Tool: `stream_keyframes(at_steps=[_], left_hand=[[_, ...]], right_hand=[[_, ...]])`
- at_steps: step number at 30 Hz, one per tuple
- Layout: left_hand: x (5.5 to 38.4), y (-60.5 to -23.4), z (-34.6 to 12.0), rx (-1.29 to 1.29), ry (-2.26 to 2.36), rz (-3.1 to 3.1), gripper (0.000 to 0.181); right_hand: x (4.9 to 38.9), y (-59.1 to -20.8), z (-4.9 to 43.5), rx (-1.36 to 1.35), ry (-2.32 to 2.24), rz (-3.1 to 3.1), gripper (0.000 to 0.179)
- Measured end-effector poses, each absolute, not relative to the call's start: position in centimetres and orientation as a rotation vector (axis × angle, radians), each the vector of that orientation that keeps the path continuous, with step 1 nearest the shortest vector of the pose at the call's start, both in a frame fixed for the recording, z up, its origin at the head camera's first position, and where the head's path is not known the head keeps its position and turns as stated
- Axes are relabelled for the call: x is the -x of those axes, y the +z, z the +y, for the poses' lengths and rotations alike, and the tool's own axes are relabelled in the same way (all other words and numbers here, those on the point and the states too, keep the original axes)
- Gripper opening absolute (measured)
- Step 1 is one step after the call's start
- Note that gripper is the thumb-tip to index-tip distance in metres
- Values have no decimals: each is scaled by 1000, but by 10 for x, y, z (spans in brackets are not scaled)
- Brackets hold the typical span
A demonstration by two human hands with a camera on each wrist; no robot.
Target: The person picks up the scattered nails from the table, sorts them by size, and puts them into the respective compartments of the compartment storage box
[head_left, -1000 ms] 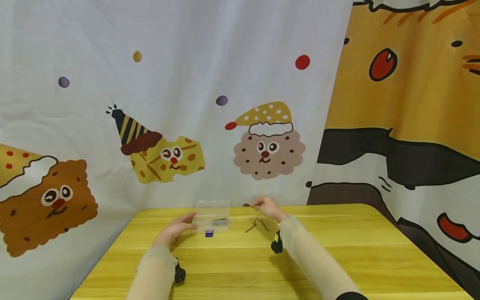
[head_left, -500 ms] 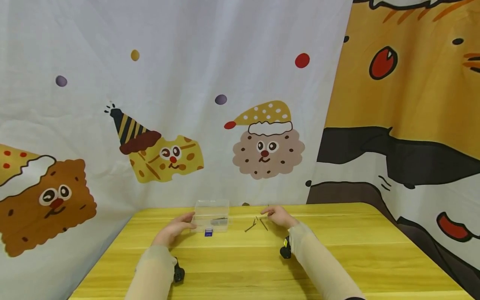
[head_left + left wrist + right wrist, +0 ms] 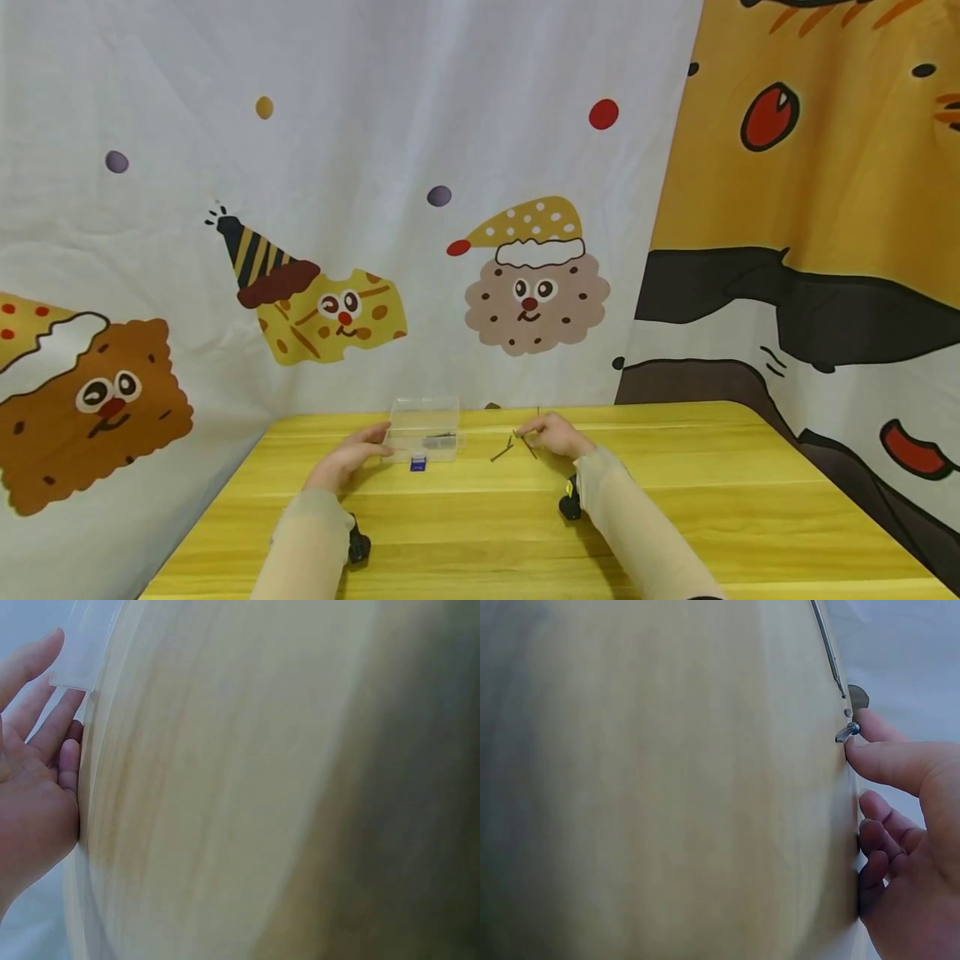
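Note:
A clear plastic box point(image 3: 424, 421) stands on the table with its lid raised and a dark grey item point(image 3: 439, 441) inside. My left hand point(image 3: 352, 454) rests at the box's left side, thumb toward the front and fingers extended along it; the left wrist view shows the box corner point(image 3: 73, 671) by these fingers. My right hand point(image 3: 557, 435) pinches a small metal screw point(image 3: 846, 733) between thumb and index finger, the other fingers curled loosely. Beside it lie long, thin metal pieces like screws point(image 3: 502, 450), one point(image 3: 826, 649) pointing toward the fingertips.
A blue clasp point(image 3: 417, 463) sits at the box's front. The wooden table point(image 3: 465, 533) ends at a printed curtain point(image 3: 435, 317) behind. A thin upright piece point(image 3: 537, 410) shows at the back edge behind the right hand.
My right hand has come from the table's back edge toward the front and right, then its fingertips have moved in to the metal pieces. The left hand stays by the box.

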State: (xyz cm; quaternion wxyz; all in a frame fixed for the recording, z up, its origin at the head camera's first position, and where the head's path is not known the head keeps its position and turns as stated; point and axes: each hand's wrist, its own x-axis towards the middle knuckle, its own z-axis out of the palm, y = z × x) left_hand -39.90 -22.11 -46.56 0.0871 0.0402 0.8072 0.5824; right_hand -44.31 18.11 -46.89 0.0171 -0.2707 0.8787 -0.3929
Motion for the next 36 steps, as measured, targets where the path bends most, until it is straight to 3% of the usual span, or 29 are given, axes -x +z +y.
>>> stream_keyframes(at_steps=[14, 23, 36], left_hand=[[404, -471, -225, -127, 1712, 2425, 74], [407, -472, -225, -112, 1721, 2427, 74], [404, -467, -224, -91, 1719, 2409, 74]], right_hand=[[441, -475, 186, 741, -1255, 2810, 14], [440, -475, 188, 675, -1297, 2798, 19], [445, -479, 189, 589, -1367, 2780, 12]])
